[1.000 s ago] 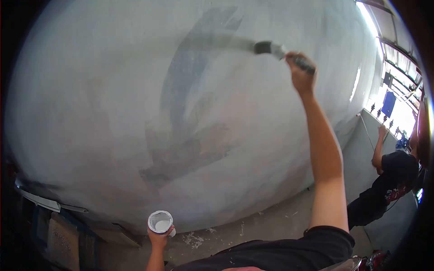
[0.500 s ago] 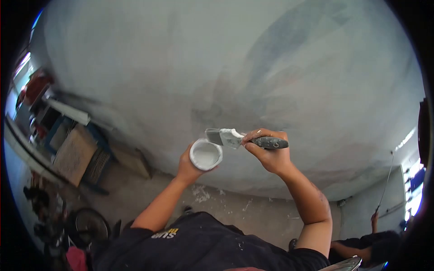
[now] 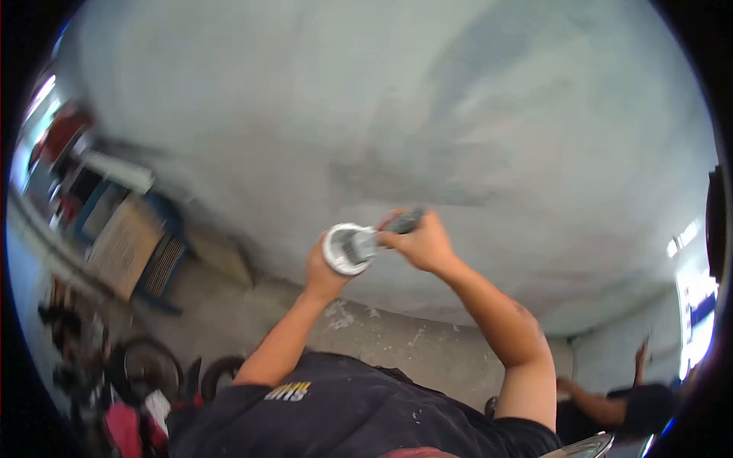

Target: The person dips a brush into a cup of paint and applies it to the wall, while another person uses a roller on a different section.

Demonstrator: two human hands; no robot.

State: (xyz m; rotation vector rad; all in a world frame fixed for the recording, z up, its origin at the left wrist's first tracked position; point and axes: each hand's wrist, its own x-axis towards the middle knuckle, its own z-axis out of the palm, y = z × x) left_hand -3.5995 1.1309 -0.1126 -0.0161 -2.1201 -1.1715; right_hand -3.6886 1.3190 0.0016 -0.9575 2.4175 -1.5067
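The hand tool, blurred, has its flat grey end inside the tub, reaching in over the rim on the right; its dark handle sticks out above and to the right of the tub. The right hand is closed around the tool near that handle, its fingertips just beside the tub's rim. The left hand is wrapped around the tub from the left and below, and the two hands are close together but apart. The tub's rim is white, and its mouth faces the camera. Beyond the tub rises a pale grey wall, with a darker patch above and to the tub's right. Below the tub lie white spots on the grey floor, and nearer still is the wearer's dark shirt. Well to the tub's left leans a tan board, with a wheel farther down. Far to the tub's lower right, another person holds a hand raised.
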